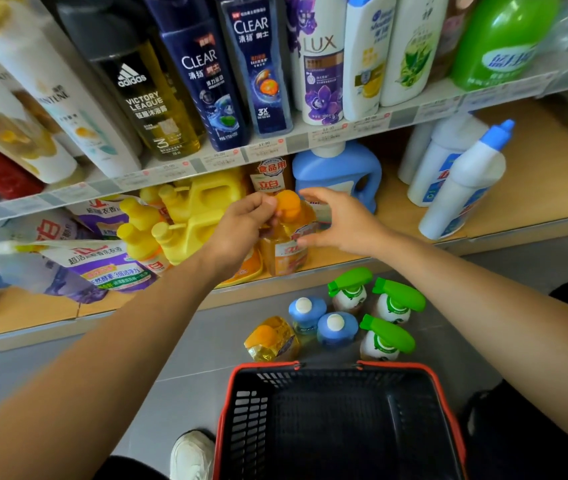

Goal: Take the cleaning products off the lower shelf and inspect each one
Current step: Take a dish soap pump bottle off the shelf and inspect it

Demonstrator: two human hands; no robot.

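While the yellow jugs (185, 216) crowd the lower shelf (518, 199) well to the left of the blue jug (338, 174), the person's left hand (241, 226) sits nearer that jug, just in front of it and to its left. Thumb and fingertips pinch the round cap (287, 204) of the orange bottle (286, 251). This bottle, the task's thing, stands on the shelf just in front of the blue jug, close to the shelf's front edge. Its long axis runs upright with the cap on top, so the left hand holds it from the top and left.

The right hand (338, 220) is directly in front of the blue jug, fingers spread and relaxed, gripping nothing. Its palm faces the bottle's right side, with the thumb low by the label. Whether it touches the bottle cannot be told.

Judging from this, the left hand alone has a hold, and only a light one by the cap. The coming lift probably depends on the right hand closing leftward onto the body, which lies just beside it. Both hands are equally near, one on each flank.

Right of the blue jug stand white bottles (462, 181) with blue caps.
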